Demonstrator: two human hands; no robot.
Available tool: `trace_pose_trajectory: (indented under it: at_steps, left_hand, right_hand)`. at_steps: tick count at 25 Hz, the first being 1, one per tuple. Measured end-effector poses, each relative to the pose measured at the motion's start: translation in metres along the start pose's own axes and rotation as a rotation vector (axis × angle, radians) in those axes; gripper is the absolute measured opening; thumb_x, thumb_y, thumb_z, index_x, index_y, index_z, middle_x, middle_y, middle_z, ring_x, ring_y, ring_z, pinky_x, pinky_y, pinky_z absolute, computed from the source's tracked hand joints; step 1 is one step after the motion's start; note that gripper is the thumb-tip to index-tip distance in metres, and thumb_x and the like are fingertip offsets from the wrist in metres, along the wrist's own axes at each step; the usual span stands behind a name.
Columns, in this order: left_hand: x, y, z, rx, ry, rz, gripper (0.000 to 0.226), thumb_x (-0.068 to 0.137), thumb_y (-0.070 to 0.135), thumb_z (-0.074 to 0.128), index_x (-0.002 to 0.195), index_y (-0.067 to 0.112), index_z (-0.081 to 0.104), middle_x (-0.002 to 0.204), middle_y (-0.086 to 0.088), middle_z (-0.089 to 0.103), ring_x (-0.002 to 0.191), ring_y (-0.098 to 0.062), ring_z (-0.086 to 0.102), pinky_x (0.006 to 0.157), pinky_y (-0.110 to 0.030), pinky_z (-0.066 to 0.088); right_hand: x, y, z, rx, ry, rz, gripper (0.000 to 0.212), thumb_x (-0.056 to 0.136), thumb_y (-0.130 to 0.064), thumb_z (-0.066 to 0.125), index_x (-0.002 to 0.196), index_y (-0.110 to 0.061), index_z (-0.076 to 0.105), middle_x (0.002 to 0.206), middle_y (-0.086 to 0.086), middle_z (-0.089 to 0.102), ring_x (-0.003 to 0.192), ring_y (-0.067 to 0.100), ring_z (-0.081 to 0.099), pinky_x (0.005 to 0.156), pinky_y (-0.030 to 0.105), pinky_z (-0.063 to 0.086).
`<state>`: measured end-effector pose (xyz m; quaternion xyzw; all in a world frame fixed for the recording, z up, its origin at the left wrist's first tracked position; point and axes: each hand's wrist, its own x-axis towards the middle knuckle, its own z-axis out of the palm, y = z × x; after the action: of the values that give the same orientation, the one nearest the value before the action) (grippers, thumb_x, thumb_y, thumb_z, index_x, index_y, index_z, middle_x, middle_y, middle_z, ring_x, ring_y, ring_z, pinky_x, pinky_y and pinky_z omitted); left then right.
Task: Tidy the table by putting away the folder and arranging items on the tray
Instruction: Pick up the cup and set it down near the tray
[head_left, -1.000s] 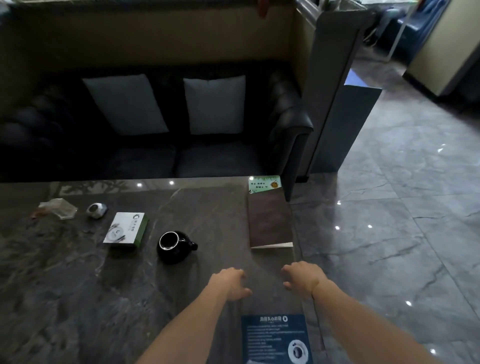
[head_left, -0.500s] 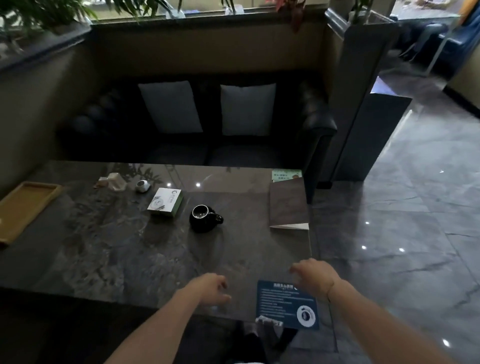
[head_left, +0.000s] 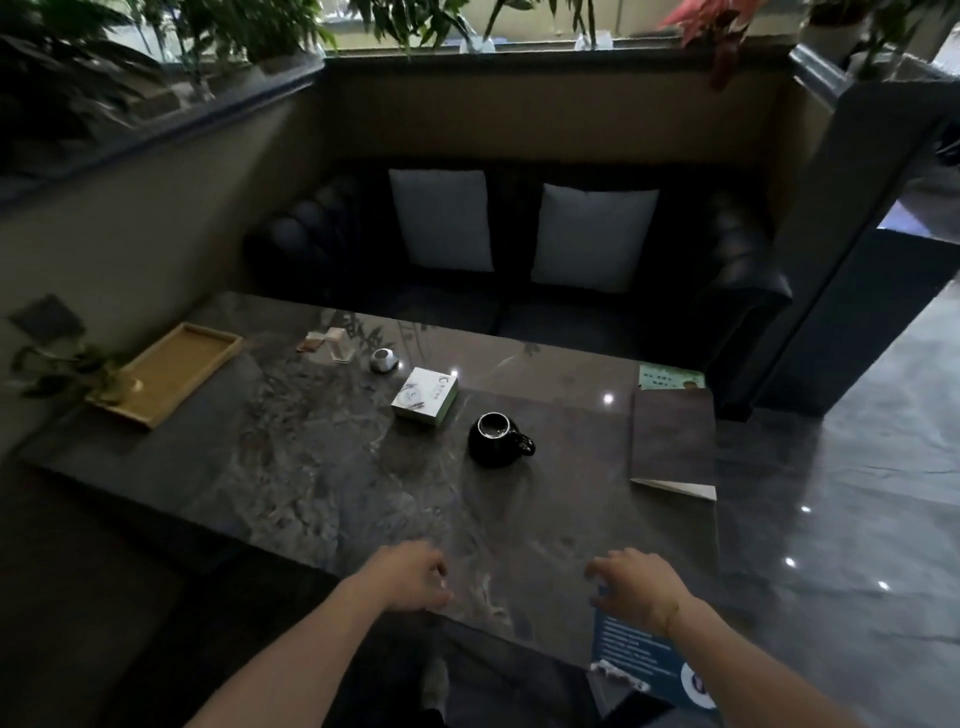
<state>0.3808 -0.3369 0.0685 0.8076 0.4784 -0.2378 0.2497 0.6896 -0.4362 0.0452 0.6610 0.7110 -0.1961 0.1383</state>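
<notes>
Tabletop (head_left: 337, 493): dark marbled stone, set in front of a black sofa (head_left: 519, 312) with two pale cushions.

Folder (head_left: 672, 436): dark brown, closed, flat at the right edge of the tabletop, its pale near corner showing; a green card (head_left: 670, 376) lies just beyond it.

Tray (head_left: 166, 371): tan wood, at the far left corner.

Black mug (head_left: 496, 440): upright, mid-table, handle to the right.

White box (head_left: 425, 396): just left of and beyond the mug.

Small round silver object (head_left: 383, 359) and a clear holder (head_left: 340, 344): farther back, left of the box.

Blue printed card (head_left: 644, 660): at the near right edge.

Left hand (head_left: 408, 577): over the near edge, fingers loosely curled, grip released, holding nothing.

Right hand (head_left: 636, 584): over the blue card's far end, fingers loosely curled, grip released.
</notes>
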Motion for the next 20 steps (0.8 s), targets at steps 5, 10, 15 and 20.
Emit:
trace_pose_trajectory:
  at_steps: [5, 10, 15, 20]
  left_hand:
    - [0.018, -0.046, -0.023, 0.042, -0.026, 0.046, 0.05, 0.082, 0.061, 0.054, 0.125, 0.036, 0.055, 0.132, 0.003, 0.052, 0.121, -0.02, 0.05, 0.1, -0.041, 0.039]
    - [0.055, -0.082, -0.048, 0.156, -0.017, 0.169, 0.046, 0.084, 0.055, 0.056, 0.125, 0.033, 0.055, 0.134, 0.003, 0.054, 0.121, -0.02, 0.052, 0.098, -0.043, 0.043]
    - [0.092, -0.101, -0.063, 0.278, -0.052, 0.278, 0.051, 0.084, 0.058, 0.055, 0.128, 0.032, 0.053, 0.131, 0.0, 0.055, 0.122, -0.024, 0.05, 0.099, -0.044, 0.039]
    - [0.124, -0.099, -0.077, 0.36, -0.031, 0.384, 0.051, 0.083, 0.056, 0.054, 0.127, 0.031, 0.053, 0.127, -0.002, 0.058, 0.12, -0.026, 0.051, 0.094, -0.044, 0.041]
  right_hand:
    - [0.035, -0.034, -0.002, -0.01, -0.003, 0.06, 0.045, 0.088, -0.053, 0.049, 0.13, -0.037, 0.051, 0.131, -0.002, 0.058, 0.122, 0.023, 0.052, 0.095, 0.039, 0.045]
    - [0.061, -0.061, -0.004, 0.008, -0.044, 0.161, 0.048, 0.089, -0.052, 0.052, 0.134, -0.034, 0.048, 0.136, -0.002, 0.053, 0.126, 0.024, 0.049, 0.098, 0.04, 0.043]
    - [0.072, -0.083, -0.001, 0.098, 0.0, 0.295, 0.042, 0.093, -0.051, 0.047, 0.131, -0.034, 0.05, 0.134, -0.004, 0.055, 0.123, 0.021, 0.05, 0.096, 0.039, 0.043]
    - [0.077, -0.089, 0.001, 0.154, 0.01, 0.391, 0.041, 0.092, -0.051, 0.047, 0.128, -0.033, 0.051, 0.132, -0.005, 0.054, 0.123, 0.021, 0.049, 0.094, 0.039, 0.042]
